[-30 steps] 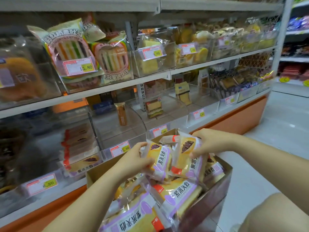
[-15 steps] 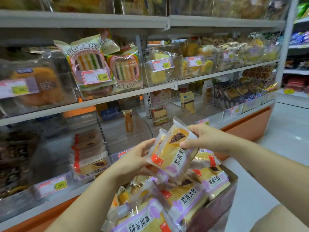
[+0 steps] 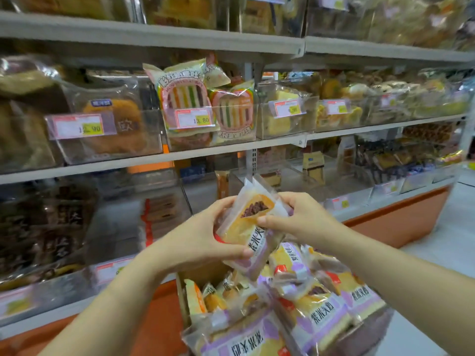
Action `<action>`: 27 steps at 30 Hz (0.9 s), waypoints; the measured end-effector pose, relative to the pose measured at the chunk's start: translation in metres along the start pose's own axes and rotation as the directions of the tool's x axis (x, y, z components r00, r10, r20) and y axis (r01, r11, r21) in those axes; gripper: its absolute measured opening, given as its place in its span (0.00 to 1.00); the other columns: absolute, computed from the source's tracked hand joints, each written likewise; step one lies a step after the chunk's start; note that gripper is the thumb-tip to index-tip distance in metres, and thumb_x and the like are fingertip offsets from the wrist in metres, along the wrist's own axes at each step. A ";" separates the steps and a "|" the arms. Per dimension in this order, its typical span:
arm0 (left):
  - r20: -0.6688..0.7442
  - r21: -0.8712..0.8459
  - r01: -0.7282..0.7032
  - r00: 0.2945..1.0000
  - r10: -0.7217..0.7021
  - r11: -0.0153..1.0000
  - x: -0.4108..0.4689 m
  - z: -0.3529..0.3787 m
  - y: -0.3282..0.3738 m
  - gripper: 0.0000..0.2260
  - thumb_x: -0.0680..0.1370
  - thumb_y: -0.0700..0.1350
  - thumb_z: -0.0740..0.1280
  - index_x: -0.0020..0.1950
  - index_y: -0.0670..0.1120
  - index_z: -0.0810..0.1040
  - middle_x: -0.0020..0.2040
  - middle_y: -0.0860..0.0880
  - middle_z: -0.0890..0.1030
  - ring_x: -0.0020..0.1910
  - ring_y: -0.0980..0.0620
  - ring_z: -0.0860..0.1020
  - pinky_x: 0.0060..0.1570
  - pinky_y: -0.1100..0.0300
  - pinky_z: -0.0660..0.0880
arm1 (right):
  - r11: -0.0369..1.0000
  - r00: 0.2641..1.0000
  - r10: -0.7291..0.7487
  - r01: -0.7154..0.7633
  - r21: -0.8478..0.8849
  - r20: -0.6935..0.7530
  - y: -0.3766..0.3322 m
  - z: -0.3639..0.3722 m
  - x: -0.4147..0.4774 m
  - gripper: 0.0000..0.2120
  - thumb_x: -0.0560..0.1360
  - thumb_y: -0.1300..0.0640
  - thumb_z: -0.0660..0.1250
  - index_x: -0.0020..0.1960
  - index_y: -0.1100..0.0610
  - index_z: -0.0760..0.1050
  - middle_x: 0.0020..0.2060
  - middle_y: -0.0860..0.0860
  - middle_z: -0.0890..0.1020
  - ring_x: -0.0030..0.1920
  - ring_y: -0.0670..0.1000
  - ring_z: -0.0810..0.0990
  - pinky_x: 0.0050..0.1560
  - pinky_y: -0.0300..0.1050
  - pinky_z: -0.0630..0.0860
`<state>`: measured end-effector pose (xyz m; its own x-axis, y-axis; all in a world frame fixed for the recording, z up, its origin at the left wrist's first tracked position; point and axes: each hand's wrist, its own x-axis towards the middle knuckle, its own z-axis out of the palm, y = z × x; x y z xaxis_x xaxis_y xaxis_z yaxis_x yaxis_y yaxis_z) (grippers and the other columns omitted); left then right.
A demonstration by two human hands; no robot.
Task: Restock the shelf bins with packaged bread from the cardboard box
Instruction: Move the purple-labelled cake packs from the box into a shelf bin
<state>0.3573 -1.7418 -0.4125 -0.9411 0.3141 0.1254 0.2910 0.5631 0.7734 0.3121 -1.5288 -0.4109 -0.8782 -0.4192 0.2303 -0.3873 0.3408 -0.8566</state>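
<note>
- Clear plastic shelf bins [image 3: 285, 116] line the racks beyond my fingertips.
- The cardboard box [image 3: 198, 274] sits right below my fingers, heaped with loose bread packs [image 3: 321, 317].
- I see the held purple-rice bread packs [image 3: 253, 227] between both hands, above the box.
- My left hand [image 3: 198, 240] curls round their lower edge, thumb on front.
- My right hand [image 3: 300, 219] pinches their upper side.

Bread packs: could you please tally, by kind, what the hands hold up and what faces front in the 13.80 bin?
Purple-rice bread packet, gripped by the left hand and right hand: 1 plainly seen; another may hide behind it.
Rainbow-striped bread packs: 2
Total: 3
</note>
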 end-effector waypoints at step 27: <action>-0.411 0.888 0.327 0.879 0.240 0.323 -0.087 -0.140 -0.158 0.43 0.50 0.48 0.82 0.62 0.49 0.69 0.46 0.50 0.80 0.34 0.48 0.79 0.25 0.56 0.73 | 0.260 0.770 -0.328 0.630 -0.732 0.547 -0.067 0.234 0.158 0.38 0.69 0.34 0.66 0.72 0.50 0.59 0.63 0.49 0.73 0.62 0.53 0.72 0.66 0.53 0.61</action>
<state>0.3694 -1.9648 -0.4586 -0.8284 0.0975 0.5516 -0.0606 0.9634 -0.2612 0.2653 -1.8149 -0.4248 -0.3961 -0.8947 0.2063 -0.8594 0.4404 0.2598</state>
